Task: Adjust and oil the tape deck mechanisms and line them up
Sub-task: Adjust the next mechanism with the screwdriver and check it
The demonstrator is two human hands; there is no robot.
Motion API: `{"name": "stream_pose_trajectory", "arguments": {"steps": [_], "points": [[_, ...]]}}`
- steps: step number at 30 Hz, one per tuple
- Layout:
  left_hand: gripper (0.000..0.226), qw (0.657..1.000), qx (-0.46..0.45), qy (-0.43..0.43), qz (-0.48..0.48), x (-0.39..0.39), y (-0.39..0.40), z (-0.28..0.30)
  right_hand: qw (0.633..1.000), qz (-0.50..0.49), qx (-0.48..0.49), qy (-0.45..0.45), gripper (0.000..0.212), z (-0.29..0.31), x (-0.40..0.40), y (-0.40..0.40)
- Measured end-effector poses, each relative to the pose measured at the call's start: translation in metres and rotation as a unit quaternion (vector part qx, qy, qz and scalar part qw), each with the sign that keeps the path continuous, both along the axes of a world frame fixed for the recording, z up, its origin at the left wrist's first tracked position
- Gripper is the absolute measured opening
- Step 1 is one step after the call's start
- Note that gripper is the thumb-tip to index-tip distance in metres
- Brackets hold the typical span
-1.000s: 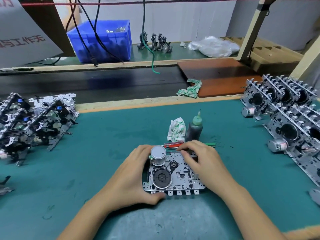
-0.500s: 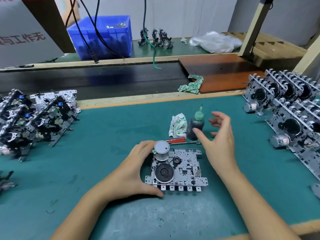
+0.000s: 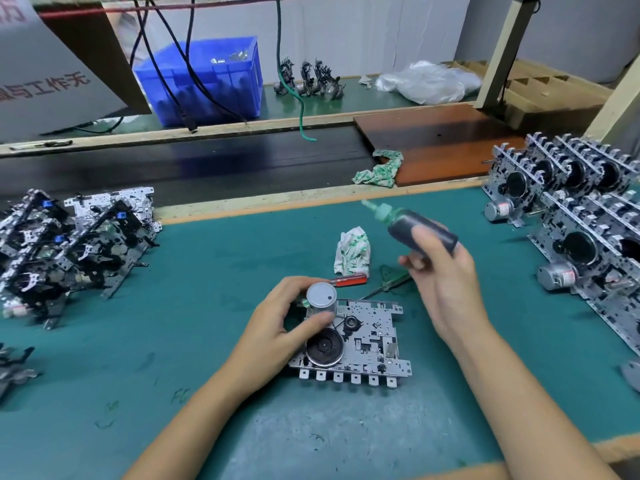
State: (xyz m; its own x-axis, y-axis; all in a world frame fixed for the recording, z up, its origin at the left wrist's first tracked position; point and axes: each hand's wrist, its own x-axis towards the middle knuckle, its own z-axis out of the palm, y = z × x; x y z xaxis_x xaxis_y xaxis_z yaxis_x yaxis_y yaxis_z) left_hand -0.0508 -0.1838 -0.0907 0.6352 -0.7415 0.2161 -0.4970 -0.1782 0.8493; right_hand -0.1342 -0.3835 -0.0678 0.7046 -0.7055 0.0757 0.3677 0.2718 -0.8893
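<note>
The left hand (image 3: 277,327) is gripping the motor can of the tape deck mechanism (image 3: 353,344) lying near centre on the green mat (image 3: 207,258); the right hand (image 3: 440,271) is holding the oil bottle (image 3: 415,226) tilted above and to its right

Green mat (image 3: 214,271) open between the left cluster of mechanisms (image 3: 74,244) and the centre mechanism (image 3: 356,341); near edge of mat also open. Far of the centre mechanism, a crumpled rag (image 3: 353,251), a red-handled screwdriver (image 3: 348,280) and a green-handled tool (image 3: 391,283) lie close together. Rows of standing mechanisms (image 3: 581,230) block the right side; a clear lane runs between them and the centre mechanism.
</note>
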Motion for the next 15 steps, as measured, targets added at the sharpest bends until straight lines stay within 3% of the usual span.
{"name": "stream_pose_trajectory", "arguments": {"steps": [3,5,8,12,15], "points": [[0.034,1.000,0.011,-0.005,0.017,0.007,-0.014,0.011,0.966,0.019,0.246,-0.073,0.030,0.010,0.002,-0.002],[0.039,0.999,-0.014,0.002,0.034,0.011,-0.023,0.014,0.960,0.020,0.273,-0.065,0.031,0.012,0.003,0.000],[0.041,0.996,-0.067,0.040,0.047,0.011,-0.028,0.008,0.985,0.031,0.168,0.010,0.042,0.007,0.004,0.011],[0.033,1.000,0.022,-0.015,0.005,0.012,-0.021,-0.004,0.996,0.036,0.053,0.057,0.043,0.001,0.008,0.026],[0.040,0.999,0.029,-0.023,0.005,0.013,-0.022,-0.005,0.996,0.041,-0.028,0.073,0.038,-0.004,0.008,0.029]]}}
